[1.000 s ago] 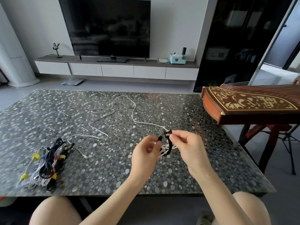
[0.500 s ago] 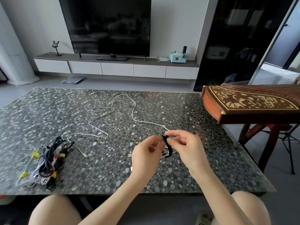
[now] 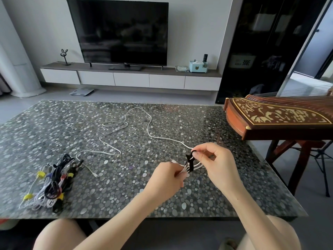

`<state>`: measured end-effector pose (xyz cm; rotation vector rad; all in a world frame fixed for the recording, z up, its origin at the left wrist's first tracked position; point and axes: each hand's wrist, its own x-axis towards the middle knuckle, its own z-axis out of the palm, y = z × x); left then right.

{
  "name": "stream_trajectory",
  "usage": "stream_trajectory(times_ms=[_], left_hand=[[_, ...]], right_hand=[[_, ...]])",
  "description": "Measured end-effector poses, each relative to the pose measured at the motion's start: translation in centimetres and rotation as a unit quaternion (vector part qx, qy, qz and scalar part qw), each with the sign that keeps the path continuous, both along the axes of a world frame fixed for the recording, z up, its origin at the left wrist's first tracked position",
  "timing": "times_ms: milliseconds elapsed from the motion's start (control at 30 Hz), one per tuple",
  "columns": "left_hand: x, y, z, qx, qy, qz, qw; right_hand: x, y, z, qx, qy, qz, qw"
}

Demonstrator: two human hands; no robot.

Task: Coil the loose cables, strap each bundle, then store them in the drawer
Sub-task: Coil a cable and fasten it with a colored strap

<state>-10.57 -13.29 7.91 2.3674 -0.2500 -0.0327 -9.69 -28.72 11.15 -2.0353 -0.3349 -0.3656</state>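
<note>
The right hand [image 3: 216, 163] pinches the top end of a black strap [image 3: 190, 163] between thumb and forefinger, with the other fingers loosely curled. The left hand [image 3: 166, 179] is closed around a small coil of the white cable [image 3: 149, 130] right below it. The strap runs down across a few white strands fanned out between the two hands. Can't tell if it's fastened, since the lower end disappears behind the left fingers, and most of the coil is hidden there too, so no honest loop count.

Only that bit is coiled. The rest of the one white cable snakes loose across the pebble-pattern table [image 3: 54, 127], and its plug end lies near the pile of bundled cables [image 3: 52, 183] at the left front. That pile is a tangle of white and black bundles. Four yellow ties show, plus a bit of red and blue, but the number of bundles is too jumbled to make out.

Further out there's one TV [image 3: 119, 31] on a low cabinet [image 3: 131, 79] with five flat fronts; hard to say whether they're drawers or doors. One zither [image 3: 279, 118] sits on a stand at the right, cut off by the frame edge. Two bare knees poke in at the bottom.
</note>
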Motion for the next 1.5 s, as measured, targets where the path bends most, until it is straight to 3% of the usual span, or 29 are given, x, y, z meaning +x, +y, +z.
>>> stream_trajectory(times_ms=[100,167,233,300,367,433,533,667,867,1033,1100,1267,1367,1500], left_hand=[[0.8,-0.1,0.6,-0.006,0.042,-0.001,0.999],[1.1,-0.2,1.3,-0.105,0.102,-0.007,0.989],[1.6,0.1,1.9,-0.268,0.185,-0.007,0.945],[1.9,0.3,2.3,-0.414,0.261,0.004,0.872],[1.9,0.7,2.3,-0.485,0.305,0.009,0.819],[1.6,0.8,2.4,-0.510,0.319,-0.014,0.799],[1.2,0.7,2.3,-0.530,0.317,-0.036,0.786],[1.4,0.9,1.8,-0.526,0.292,-0.034,0.798],[1.4,1.0,1.5,-0.515,0.270,-0.034,0.813],[1.3,-0.5,1.0,-0.380,0.141,0.016,0.914],[1.1,-0.9,1.0,-0.341,0.084,0.034,0.936],[0.8,-1.0,1.1,-0.226,-0.009,-0.005,0.974],[0.8,-0.8,1.1,-0.201,-0.035,-0.045,0.978],[0.5,-1.1,1.3,-0.282,0.016,-0.058,0.958]], right_hand=[[-1.1,-0.2,0.6,0.045,-0.017,0.056,0.997],[-1.9,-0.3,0.8,0.087,-0.030,0.109,0.990],[-2.5,-0.6,0.5,0.126,-0.020,0.144,0.981],[-2.5,-1.3,0.1,0.192,0.023,0.138,0.971],[-2.1,-2.1,-0.1,0.241,0.070,0.117,0.961],[-1.7,-2.4,-0.5,0.186,0.080,0.088,0.975],[-1.2,-2.2,-0.8,0.031,0.060,0.034,0.997],[-0.6,-1.8,-0.5,-0.043,0.077,0.047,0.995],[0.0,-1.5,0.2,0.026,0.168,0.075,0.983],[-0.2,-0.4,0.3,0.164,0.252,0.118,0.946],[-0.5,-0.1,-0.2,0.208,0.263,0.108,0.936],[-0.6,0.0,-1.2,0.185,0.246,0.081,0.948],[-0.4,-0.1,-1.1,0.185,0.245,0.088,0.948],[-0.4,-0.4,-1.0,0.204,0.248,0.108,0.941]])
